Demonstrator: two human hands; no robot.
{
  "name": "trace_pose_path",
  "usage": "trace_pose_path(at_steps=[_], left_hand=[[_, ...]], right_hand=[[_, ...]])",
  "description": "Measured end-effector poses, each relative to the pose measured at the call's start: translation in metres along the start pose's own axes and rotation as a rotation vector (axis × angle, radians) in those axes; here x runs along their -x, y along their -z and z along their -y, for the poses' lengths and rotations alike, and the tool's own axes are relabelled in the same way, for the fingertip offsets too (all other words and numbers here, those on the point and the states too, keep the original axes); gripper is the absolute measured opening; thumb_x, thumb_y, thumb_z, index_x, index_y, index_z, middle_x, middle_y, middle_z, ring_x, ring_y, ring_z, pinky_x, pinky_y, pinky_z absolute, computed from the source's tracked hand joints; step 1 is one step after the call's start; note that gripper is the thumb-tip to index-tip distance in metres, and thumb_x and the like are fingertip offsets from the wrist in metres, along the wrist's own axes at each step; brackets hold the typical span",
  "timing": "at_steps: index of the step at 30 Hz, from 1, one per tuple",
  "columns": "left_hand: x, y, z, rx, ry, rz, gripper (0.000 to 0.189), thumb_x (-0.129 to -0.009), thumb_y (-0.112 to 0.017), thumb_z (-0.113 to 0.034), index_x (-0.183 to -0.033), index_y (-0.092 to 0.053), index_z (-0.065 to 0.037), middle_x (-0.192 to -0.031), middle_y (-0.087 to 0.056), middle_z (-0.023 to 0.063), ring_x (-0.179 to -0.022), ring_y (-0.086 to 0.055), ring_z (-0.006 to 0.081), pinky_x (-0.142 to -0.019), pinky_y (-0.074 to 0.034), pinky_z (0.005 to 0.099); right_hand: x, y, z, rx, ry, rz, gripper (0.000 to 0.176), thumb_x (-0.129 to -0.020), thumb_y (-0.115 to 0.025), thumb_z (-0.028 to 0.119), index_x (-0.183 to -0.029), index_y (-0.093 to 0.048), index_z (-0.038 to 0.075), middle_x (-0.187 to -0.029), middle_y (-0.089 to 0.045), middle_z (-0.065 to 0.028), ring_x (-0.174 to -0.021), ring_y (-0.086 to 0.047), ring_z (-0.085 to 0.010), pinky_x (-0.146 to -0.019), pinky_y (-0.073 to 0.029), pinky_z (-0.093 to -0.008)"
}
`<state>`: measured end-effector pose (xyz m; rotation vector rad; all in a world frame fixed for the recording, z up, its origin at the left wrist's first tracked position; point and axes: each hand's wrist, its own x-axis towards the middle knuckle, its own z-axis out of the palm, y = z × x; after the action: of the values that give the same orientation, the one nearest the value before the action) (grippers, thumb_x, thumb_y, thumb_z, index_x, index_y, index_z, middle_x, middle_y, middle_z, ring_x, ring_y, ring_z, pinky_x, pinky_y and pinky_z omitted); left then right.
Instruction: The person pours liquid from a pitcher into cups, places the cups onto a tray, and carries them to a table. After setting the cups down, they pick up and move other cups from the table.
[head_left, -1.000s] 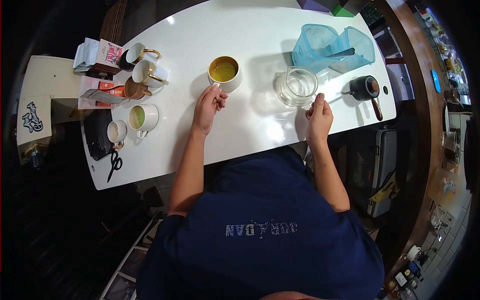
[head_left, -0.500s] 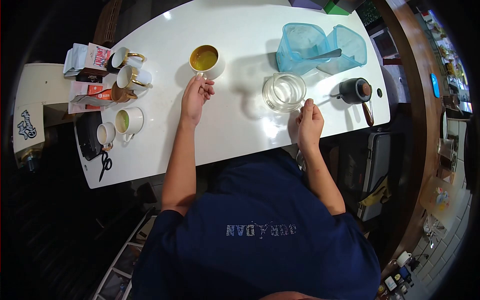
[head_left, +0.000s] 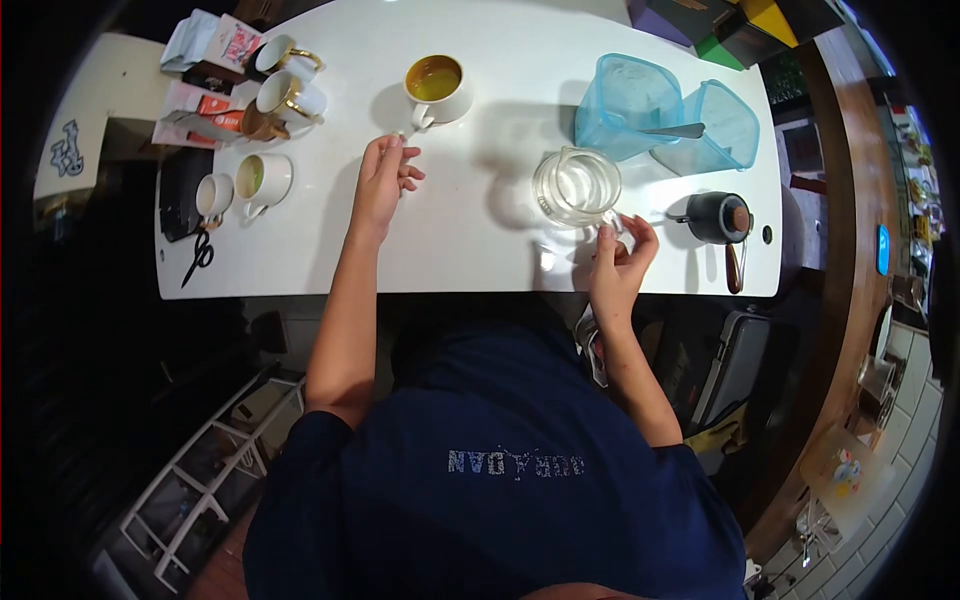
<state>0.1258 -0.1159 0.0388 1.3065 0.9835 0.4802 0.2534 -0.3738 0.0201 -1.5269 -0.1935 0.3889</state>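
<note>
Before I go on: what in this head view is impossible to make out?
Head view: whether the right hand grips the handle of the glass pitcher; its own fingers cover it.
Head view: whether the left hand touches the mug handle; too small.
Head view: print on the packets; too small, blurred.

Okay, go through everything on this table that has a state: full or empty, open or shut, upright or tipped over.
White mug: upright, holds yellow liquid.
Glass pitcher: upright, looks empty.
Blue containers: open, spoon resting across.
Black kettle: lid on.
Gold-handled mugs: lying on their sides.
Scissors: look closed.
Left hand: open, by the mug's handle.
Right hand: fingers at the pitcher's handle, grip unclear.
</note>
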Motion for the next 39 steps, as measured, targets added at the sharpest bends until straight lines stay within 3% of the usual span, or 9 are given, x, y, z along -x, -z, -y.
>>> trace_pose_path(at_steps=[2, 3, 8, 15, 21, 30, 35, 39], left_hand=[[0.015, 0.019, 0.002, -0.012, -0.038, -0.012, 0.035, -0.095, -0.041, -0.035, -0.103, -0.051, -0.003, -0.097, -0.059, 0.0091, -0.071, -0.054, 0.0110, -0.060, -0.040, 0.0221], [0.025, 0.029, 0.003, -0.041, -0.048, -0.007, 0.035, -0.095, -0.042, -0.035, -0.101, -0.053, -0.003, -0.095, -0.059, 0.0081, -0.071, -0.054, 0.0106, -0.060, -0.040, 0.0219], [0.085, 0.073, 0.004, 0.017, -0.070, -0.112, 0.032, -0.095, -0.044, -0.033, -0.094, -0.057, -0.003, -0.089, -0.061, 0.0055, -0.070, -0.052, 0.0095, -0.060, -0.039, 0.0218], [0.211, 0.148, 0.033, 0.093, -0.225, -0.387, 0.027, -0.095, -0.045, -0.027, -0.093, -0.058, -0.004, -0.089, -0.061, 0.0038, -0.072, -0.052, 0.0079, -0.062, -0.038, 0.0209], [0.344, 0.197, 0.086, 0.181, -0.251, -0.769, 0.033, -0.095, -0.044, -0.030, -0.083, -0.061, -0.004, -0.084, -0.061, 0.0029, -0.072, -0.050, 0.0071, -0.063, -0.037, 0.0215], [0.485, 0.192, 0.131, 0.272, -0.112, -1.336, 0.033, -0.092, -0.052, -0.031, -0.077, -0.063, -0.004, -0.071, -0.057, -0.0009, -0.066, -0.046, 0.0054, -0.060, -0.035, 0.0211], [0.527, 0.169, 0.142, 0.362, -0.011, -1.657, 0.028, -0.089, -0.057, -0.028, -0.078, -0.064, -0.004, -0.068, -0.054, -0.0026, -0.065, -0.044, 0.0036, -0.058, -0.033, 0.0199], [0.541, 0.144, 0.150, 0.385, -0.036, -1.843, 0.027, -0.089, -0.057, -0.027, -0.077, -0.063, -0.003, -0.067, -0.054, -0.0031, -0.064, -0.044, 0.0036, -0.058, -0.032, 0.0195]], right_hand=[[0.016, -0.005, 0.004, 0.015, 0.150, -0.094, 0.058, -0.083, -0.062, 0.006, -0.125, -0.023, 0.002, -0.118, -0.039, -0.0143, -0.073, -0.048, -0.0079, -0.063, -0.039, -0.0205], [0.024, -0.006, 0.002, 0.035, 0.158, -0.119, 0.062, -0.081, -0.064, 0.003, -0.125, -0.021, 0.004, -0.107, -0.043, -0.0106, -0.073, -0.045, -0.0077, -0.065, -0.038, -0.0205], [0.057, -0.017, -0.007, 0.058, 0.208, -0.021, 0.046, -0.081, -0.063, 0.002, -0.115, -0.032, 0.004, -0.087, -0.038, -0.0017, -0.070, -0.038, -0.0062, -0.064, -0.035, -0.0188], [0.103, -0.085, 0.023, -0.027, 0.221, 0.511, 0.018, -0.084, -0.061, 0.004, -0.097, -0.049, 0.002, -0.073, -0.046, 0.0039, -0.066, -0.042, -0.0036, -0.063, -0.037, -0.0189], [0.185, -0.146, 0.028, 0.085, 0.211, 0.979, 0.010, -0.085, -0.061, 0.006, -0.092, -0.056, 0.001, -0.079, -0.056, 0.0008, -0.073, -0.050, -0.0043, -0.066, -0.040, -0.0183], [0.310, -0.203, 0.019, 0.112, 0.163, 1.641, 0.008, -0.085, -0.062, 0.008, -0.089, -0.057, 0.002, -0.075, -0.053, 0.0041, -0.069, -0.047, -0.0018, -0.062, -0.038, -0.0166], [0.335, -0.236, 0.008, 0.072, 0.128, 1.876, 0.007, -0.085, -0.062, 0.008, -0.088, -0.058, 0.002, -0.072, -0.052, 0.0053, -0.066, -0.045, -0.0007, -0.060, -0.036, -0.0160], [0.353, -0.256, 0.004, 0.050, 0.102, 2.035, 0.006, -0.085, -0.061, 0.006, -0.088, -0.058, 0.003, -0.069, -0.052, 0.0060, -0.062, -0.044, -0.0006, -0.057, -0.034, -0.0164]])
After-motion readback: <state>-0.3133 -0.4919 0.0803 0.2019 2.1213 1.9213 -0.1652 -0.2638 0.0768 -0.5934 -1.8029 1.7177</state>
